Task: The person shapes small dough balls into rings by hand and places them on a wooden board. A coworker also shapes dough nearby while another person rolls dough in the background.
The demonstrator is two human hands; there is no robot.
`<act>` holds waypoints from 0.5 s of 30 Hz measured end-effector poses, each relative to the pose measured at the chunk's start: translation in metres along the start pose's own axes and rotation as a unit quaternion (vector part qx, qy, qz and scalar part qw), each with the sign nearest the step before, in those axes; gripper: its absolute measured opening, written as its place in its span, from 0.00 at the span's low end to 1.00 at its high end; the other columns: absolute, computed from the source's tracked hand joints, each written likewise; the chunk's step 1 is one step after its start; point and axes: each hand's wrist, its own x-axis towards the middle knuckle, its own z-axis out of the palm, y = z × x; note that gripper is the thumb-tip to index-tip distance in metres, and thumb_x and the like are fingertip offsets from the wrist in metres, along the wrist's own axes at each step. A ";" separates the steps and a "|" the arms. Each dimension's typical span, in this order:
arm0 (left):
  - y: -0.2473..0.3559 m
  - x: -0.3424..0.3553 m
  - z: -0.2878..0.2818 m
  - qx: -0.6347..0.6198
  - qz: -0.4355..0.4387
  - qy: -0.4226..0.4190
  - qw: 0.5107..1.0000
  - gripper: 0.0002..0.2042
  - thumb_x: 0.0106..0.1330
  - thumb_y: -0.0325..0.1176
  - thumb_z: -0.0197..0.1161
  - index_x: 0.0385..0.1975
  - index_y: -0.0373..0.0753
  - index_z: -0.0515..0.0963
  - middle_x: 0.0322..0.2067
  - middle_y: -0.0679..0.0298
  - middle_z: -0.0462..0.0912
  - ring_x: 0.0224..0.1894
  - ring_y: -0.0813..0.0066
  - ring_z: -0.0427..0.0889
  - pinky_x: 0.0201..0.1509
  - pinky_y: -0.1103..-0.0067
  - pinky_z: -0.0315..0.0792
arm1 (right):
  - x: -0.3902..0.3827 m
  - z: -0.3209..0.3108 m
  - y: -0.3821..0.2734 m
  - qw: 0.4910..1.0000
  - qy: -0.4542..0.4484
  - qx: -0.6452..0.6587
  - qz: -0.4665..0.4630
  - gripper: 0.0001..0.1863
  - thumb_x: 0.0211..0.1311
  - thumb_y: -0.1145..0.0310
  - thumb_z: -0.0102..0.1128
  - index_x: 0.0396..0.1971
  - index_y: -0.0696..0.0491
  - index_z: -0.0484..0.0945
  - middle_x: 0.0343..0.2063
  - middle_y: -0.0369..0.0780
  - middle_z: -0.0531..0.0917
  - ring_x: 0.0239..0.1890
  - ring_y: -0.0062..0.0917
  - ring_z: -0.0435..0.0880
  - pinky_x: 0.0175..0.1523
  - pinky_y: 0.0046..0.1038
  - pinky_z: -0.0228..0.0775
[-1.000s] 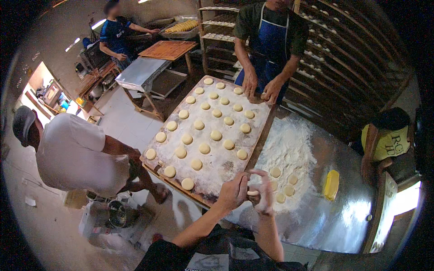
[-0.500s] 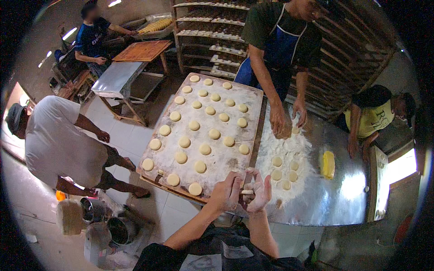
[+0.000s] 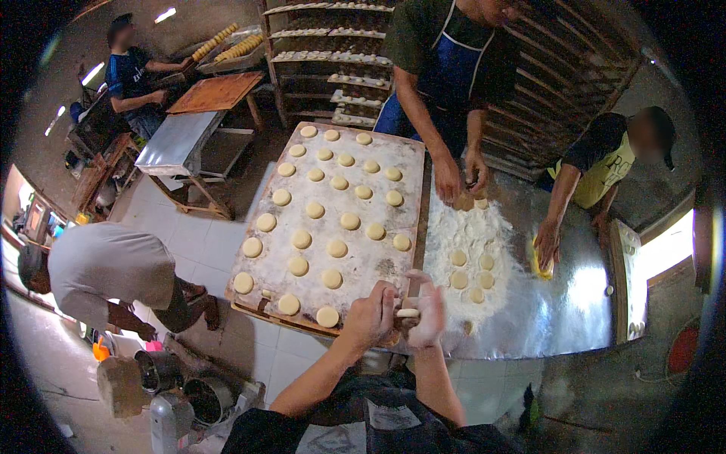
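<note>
My left hand (image 3: pixel 370 316) and my right hand (image 3: pixel 428 314) meet over the near edge of a floured wooden board (image 3: pixel 261 296). Between them is a small pale piece of dough (image 3: pixel 408 312). The left fingers are curled in against it. My right hand is cupped from the other side, floury and slightly blurred, with its upper fingers raised. Flat round dough discs (image 3: pixel 336 248) lie in rows across the board, and a small dough scrap (image 3: pixel 266 293) sits near its left corner.
More discs (image 3: pixel 458 258) lie in flour on the metal table (image 3: pixel 529 321). Opposite, a co-worker's hands (image 3: pixel 461 185) handle dough. At right, another person's hand (image 3: pixel 546 246) is on a yellow item (image 3: pixel 538 265). A bent-over person (image 3: pixel 113 272) is at left, near buckets (image 3: pixel 204 397).
My hands keep working the dough, the right one now more blurred. The person at left has bent lower. The person at right has reached onto the yellow item. The view has shifted slightly.
</note>
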 end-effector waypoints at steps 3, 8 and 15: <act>0.000 0.004 0.001 0.036 -0.001 -0.016 0.999 0.11 0.76 0.40 0.46 0.46 0.41 0.68 0.21 0.44 0.78 0.26 0.39 0.81 0.27 0.52 0.72 | -0.007 -0.003 -0.007 0.885 0.008 -0.465 -0.013 0.36 0.71 0.38 0.40 0.64 0.54 0.61 0.47 0.51 0.77 0.46 0.30 0.79 0.48 0.29 0.73; 0.001 0.003 0.002 -0.057 -0.001 0.012 0.998 0.14 0.76 0.43 0.44 0.46 0.39 0.67 0.22 0.39 0.78 0.27 0.35 0.80 0.31 0.49 0.71 | -0.019 -0.018 -0.010 0.990 0.082 -0.062 0.098 0.39 0.71 0.41 0.46 0.70 0.53 0.54 0.32 0.36 0.81 0.35 0.13 0.74 0.46 0.17 0.65; -0.010 0.014 0.011 0.096 -0.096 -0.017 0.991 0.21 0.72 0.42 0.50 0.56 0.32 0.64 0.41 0.34 0.77 0.46 0.37 0.78 0.48 0.51 0.70 | -0.002 -0.015 0.011 0.878 0.218 -0.403 0.141 0.40 0.69 0.49 0.54 0.70 0.58 0.52 0.52 0.50 0.77 0.58 0.39 0.74 0.64 0.37 0.61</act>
